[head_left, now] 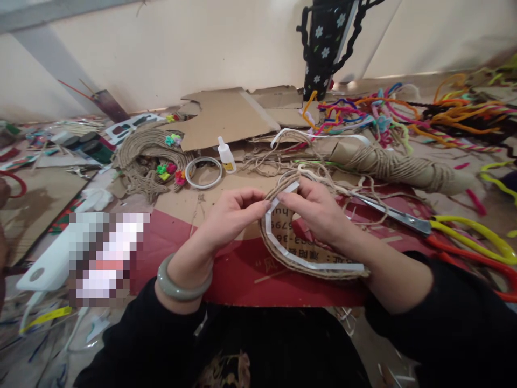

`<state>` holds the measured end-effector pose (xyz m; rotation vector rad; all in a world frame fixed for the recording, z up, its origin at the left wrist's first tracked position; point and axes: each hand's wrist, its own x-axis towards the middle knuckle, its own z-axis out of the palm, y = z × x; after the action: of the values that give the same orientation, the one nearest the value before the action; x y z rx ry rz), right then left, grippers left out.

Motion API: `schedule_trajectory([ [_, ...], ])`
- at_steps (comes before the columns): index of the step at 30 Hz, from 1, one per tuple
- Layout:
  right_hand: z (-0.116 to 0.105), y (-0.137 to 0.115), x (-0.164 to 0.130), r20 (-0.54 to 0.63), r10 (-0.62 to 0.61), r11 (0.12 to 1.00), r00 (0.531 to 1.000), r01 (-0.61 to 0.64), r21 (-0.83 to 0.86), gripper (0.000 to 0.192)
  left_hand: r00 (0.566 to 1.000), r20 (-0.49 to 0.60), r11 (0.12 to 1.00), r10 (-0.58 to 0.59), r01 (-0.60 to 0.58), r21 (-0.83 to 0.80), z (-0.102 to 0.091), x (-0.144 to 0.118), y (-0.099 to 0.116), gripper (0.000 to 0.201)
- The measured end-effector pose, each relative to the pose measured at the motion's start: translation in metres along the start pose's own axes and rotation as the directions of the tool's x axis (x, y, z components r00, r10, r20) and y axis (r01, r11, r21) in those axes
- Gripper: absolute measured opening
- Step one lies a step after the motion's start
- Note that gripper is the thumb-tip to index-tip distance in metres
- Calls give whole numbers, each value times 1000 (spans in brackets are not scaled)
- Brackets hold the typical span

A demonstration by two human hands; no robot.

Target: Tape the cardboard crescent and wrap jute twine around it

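Pinching a curved cardboard piece (291, 242) between both hands at the middle of the red sheet (242, 269), just in front of the lap. Left hand (230, 215): fingers curled nearly shut, thumb and forefinger tips closed on the piece's upper end, where jute twine (283, 186) meets a white tape strip (307, 261). Right hand (319, 210): fingers bent over the same end from the other side, thumb and forefinger pressed on the twine and tape, rest of the palm resting on the piece.

Step in hand, by judgement: laying twine along the taped rim of the piece, with outer edge already wrapped and white strip bare along the inner edge. Next move likely calls for keeping the twine taut, pressing it down firmly on the sticky strip and following the curve without gaps.

Writing: printed digits on the cardboard inside the curve, upside down and partly hidden, seemingly "6796" and "3-36"; Chinese characters below, too small to read surely. Yellow label on the small glue bottle (226, 156) unreadable. White device at the left edge blurred out.

Also lying about: scissors with yellow handles (444, 229) toward the right edge, a tape ring (204, 172), a twine-wound roll (399, 164), coloured pipe cleaners (404, 116) at the far right corner.
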<state>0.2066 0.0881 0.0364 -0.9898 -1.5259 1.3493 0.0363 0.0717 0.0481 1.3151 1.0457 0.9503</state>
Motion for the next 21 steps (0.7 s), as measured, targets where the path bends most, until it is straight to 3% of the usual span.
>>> schedule_trajectory([
  [5, -5, -1, 0, -84, -14, 1000, 996, 15, 5, 14, 999, 23, 999, -34, 34, 17, -3, -1, 0, 9],
  [12, -3, -5, -1, 154, -10, 1000, 988, 12, -15, 6, 1000, 1, 999, -12, 12, -33, -3, 1, -1, 9],
  [21, -2, -6, 1, 98, -39, 993, 994, 50, -107, 5, 1000, 23, 999, -13, 14, -38, 0, 1, -2, 10],
])
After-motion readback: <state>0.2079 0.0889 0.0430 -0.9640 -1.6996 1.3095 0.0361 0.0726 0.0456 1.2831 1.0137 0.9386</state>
